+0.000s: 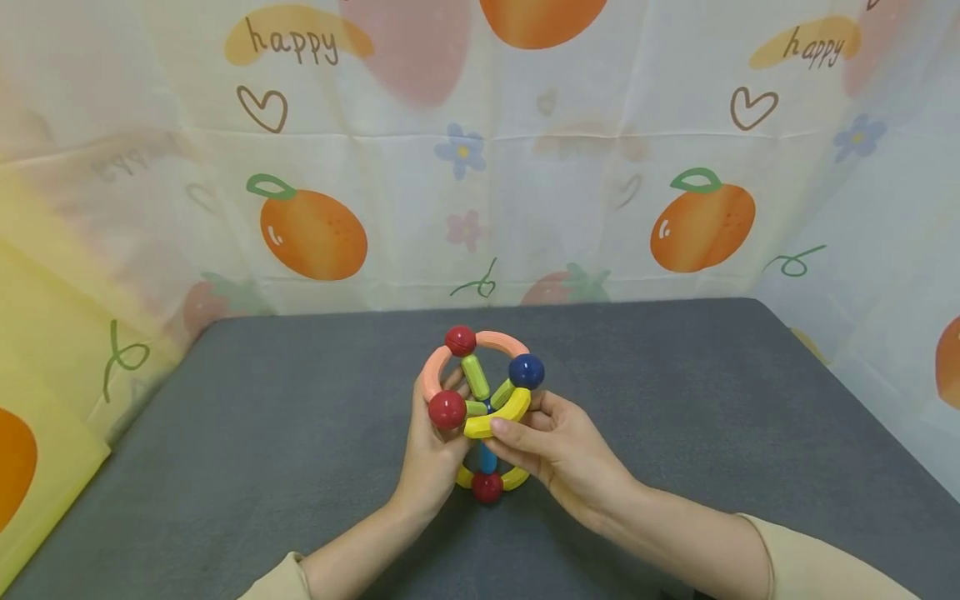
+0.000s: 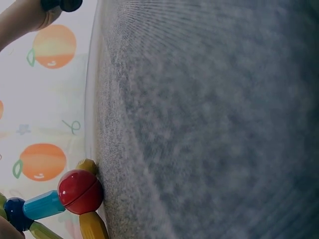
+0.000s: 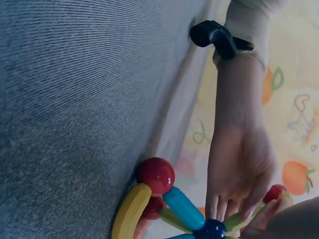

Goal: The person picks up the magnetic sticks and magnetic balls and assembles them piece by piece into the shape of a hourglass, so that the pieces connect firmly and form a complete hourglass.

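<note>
Between both hands stands a ball-and-stick toy, made of coloured balls and rods. Its upper ring has red balls [image 1: 447, 409], a dark blue ball [image 1: 527, 372], pink curved rods [image 1: 504, 340] and a yellow curved rod [image 1: 517, 405]. Green rods [image 1: 475, 377] run inward to a small blue hub [image 3: 210, 229]. Below, a light blue rod [image 1: 487, 457] meets a lower red ball [image 1: 487, 488] flanked by yellow curved rods. My left hand [image 1: 429, 454] holds the toy's left side, fingers partly hidden behind it. My right hand [image 1: 573, 450] pinches the yellow curved rod, thumb on its front.
The toy's base rests on a dark grey tabletop [image 1: 300, 417]. A printed cloth [image 1: 562, 167] with oranges and hearts hangs behind the table and along its sides. A black strap device [image 3: 219, 37] is on the left wrist.
</note>
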Demonstrator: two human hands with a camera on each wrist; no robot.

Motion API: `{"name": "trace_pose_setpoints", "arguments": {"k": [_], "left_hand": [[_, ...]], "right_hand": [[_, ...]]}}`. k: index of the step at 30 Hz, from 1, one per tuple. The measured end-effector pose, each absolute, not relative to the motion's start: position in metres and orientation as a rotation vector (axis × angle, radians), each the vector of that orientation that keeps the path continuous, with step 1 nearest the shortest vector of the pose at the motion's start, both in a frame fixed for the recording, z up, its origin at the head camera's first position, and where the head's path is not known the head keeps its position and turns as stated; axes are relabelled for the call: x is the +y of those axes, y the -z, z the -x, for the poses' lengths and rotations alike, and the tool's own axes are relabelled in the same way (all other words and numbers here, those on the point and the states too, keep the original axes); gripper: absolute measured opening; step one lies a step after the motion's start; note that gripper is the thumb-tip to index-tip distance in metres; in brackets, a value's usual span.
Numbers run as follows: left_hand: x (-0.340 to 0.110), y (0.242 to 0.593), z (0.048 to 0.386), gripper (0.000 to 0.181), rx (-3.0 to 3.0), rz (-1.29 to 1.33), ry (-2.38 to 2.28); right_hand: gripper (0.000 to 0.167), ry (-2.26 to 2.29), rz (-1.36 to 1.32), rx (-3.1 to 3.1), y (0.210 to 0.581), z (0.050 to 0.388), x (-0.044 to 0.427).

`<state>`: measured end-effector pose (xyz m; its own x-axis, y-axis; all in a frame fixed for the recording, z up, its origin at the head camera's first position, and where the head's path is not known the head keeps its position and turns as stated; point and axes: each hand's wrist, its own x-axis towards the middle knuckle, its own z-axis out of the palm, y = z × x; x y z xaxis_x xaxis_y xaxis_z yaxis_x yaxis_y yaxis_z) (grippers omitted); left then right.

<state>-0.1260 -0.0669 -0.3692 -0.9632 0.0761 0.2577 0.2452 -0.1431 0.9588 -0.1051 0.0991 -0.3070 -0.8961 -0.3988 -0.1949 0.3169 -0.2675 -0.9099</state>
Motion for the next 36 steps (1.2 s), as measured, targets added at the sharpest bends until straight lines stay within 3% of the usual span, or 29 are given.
{"name": "trace_pose_setpoints", "arguments": {"k": [19,29,36], "left_hand": [[-0.067,0.368,0.124,0.093,-1.966,0.415,2.265],[-0.073,0.366,0.121,0.092,-1.922,0.565,2.287],[-0.080,0.358,0.117,0.069,-1.784,0.578,2.528]], "right_hand": [[0.052,2.199,0.091,1.523,0.311,0.107,0.097],[0.041,2.224,0.045,1.932,0.311,0.105,0.114],[0.037,2.313,0.097,2.056,0.303,0.123,0.119]]}}
